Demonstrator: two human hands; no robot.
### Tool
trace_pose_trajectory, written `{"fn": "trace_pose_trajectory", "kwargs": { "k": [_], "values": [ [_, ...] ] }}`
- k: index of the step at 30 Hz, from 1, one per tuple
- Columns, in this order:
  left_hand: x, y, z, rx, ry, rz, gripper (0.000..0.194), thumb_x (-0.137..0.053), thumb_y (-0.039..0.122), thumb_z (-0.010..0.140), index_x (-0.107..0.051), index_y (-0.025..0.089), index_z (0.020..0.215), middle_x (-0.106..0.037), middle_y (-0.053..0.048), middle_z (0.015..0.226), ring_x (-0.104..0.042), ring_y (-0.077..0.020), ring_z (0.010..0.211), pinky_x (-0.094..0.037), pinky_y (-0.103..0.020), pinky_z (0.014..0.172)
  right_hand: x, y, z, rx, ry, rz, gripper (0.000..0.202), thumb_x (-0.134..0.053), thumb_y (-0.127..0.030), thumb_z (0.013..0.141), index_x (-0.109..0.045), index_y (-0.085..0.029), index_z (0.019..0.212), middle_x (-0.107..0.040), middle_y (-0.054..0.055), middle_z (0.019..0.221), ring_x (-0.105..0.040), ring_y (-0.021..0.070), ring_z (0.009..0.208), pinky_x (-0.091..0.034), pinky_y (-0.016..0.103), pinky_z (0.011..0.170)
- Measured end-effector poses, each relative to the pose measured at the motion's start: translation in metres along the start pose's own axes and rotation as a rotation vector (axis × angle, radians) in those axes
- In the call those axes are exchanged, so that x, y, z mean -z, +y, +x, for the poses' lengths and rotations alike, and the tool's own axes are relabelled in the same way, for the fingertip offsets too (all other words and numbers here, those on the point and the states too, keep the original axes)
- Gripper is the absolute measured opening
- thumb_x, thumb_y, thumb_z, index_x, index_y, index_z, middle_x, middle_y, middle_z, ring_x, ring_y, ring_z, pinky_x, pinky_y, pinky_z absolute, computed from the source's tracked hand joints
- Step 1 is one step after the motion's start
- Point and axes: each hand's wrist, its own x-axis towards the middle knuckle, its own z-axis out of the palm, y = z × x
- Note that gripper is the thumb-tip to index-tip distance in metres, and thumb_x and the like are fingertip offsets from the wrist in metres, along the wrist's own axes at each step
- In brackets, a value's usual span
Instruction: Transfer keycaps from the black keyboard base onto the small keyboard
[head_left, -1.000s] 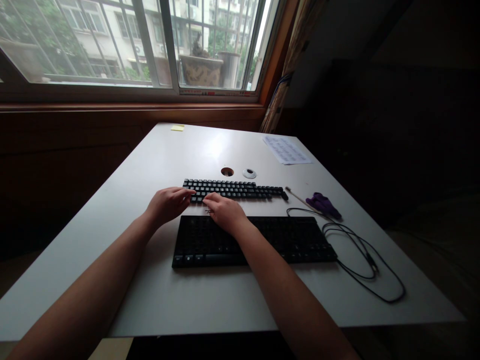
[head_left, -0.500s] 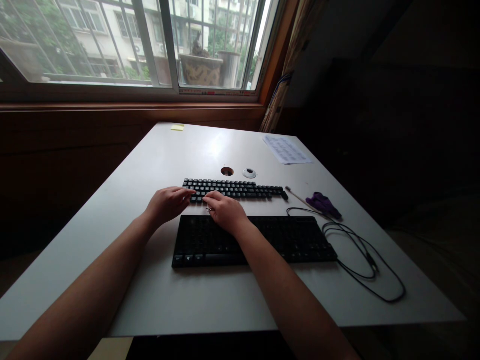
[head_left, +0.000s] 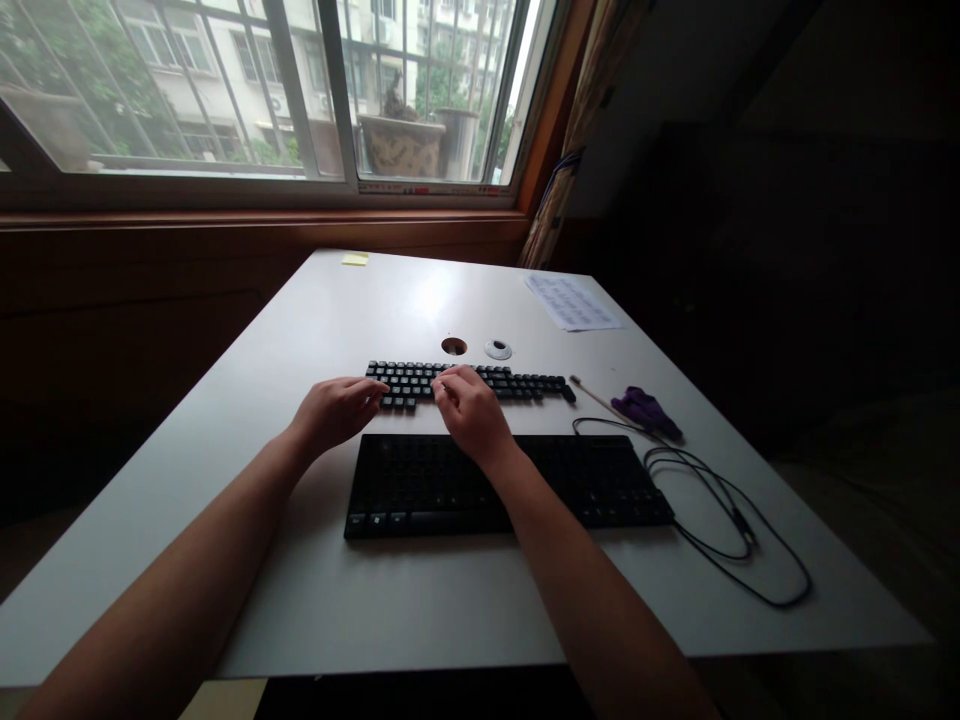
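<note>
Keycaps (head_left: 406, 381) stand in rows between the table's (head_left: 390, 610) far and front edges, many apparently laid out, some seemingly left on the keyboard (head_left: 585, 482); the left hand (head_left: 334, 408) curls at their left end, the right hand (head_left: 474, 415) bunches over them, any grip impossible to confirm.

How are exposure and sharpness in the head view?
Head view: bright window, glare across the back of the desk; head view, right: nearly black; head view: front keyboard dark, detail murky; head view: print on the paper unreadable.

Bright window (head_left: 427, 100), deep shadow rightward
</note>
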Motion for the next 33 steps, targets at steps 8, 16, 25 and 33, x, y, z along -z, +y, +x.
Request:
{"fn": "trace_pose_trajectory", "kwargs": {
  "k": [8, 16, 25, 33],
  "values": [
    [0.003, 0.004, 0.0, -0.106, -0.059, -0.019, 0.016, -0.05, 0.027, 0.089, -0.064, 0.021, 0.082, -0.064, 0.001, 0.065, -0.054, -0.0109, 0.054, -0.041, -0.022, 0.055, 0.041, -0.004, 0.004, -0.054, 0.139, -0.002, 0.039, -0.032, -0.037, 0.1, -0.06, -0.021, 0.079, -0.061, 0.007, 0.089, -0.058, 0.0192, 0.088, -0.044, 0.032, 0.087],
    [0.0, 0.02, 0.003, -0.199, -0.184, -0.083, 0.023, -0.049, 0.029, 0.093, -0.072, 0.027, 0.096, -0.075, -0.001, 0.088, -0.068, -0.0148, 0.07, -0.047, -0.024, 0.06, 0.068, -0.003, -0.015, -0.154, 0.03, -0.002, 0.046, -0.033, -0.048, 0.1, -0.058, -0.021, 0.072, -0.05, -0.002, 0.058, -0.051, 0.0134, 0.056, -0.039, 0.026, 0.06],
    [-0.01, 0.025, 0.003, -0.135, -0.252, 0.012, 0.029, -0.048, 0.031, 0.093, -0.072, 0.029, 0.109, -0.076, -0.004, 0.086, -0.07, -0.0192, 0.068, -0.049, -0.027, 0.058, 0.064, 0.019, -0.05, -0.152, -0.014, 0.147, 0.04, -0.043, -0.044, 0.098, -0.062, -0.02, 0.072, -0.052, -0.004, 0.056, -0.053, 0.0119, 0.055, -0.039, 0.024, 0.059],
    [-0.012, 0.023, 0.002, -0.1, -0.342, 0.076, 0.035, -0.043, 0.035, 0.096, -0.068, 0.03, 0.119, -0.076, -0.004, 0.093, -0.071, -0.0206, 0.074, -0.05, -0.029, 0.064, 0.057, 0.023, -0.052, -0.112, 0.063, 0.211, 0.037, -0.047, -0.038, 0.096, -0.063, -0.018, 0.07, -0.055, -0.003, 0.058, -0.052, 0.0114, 0.054, -0.039, 0.024, 0.06]
  ]
}}
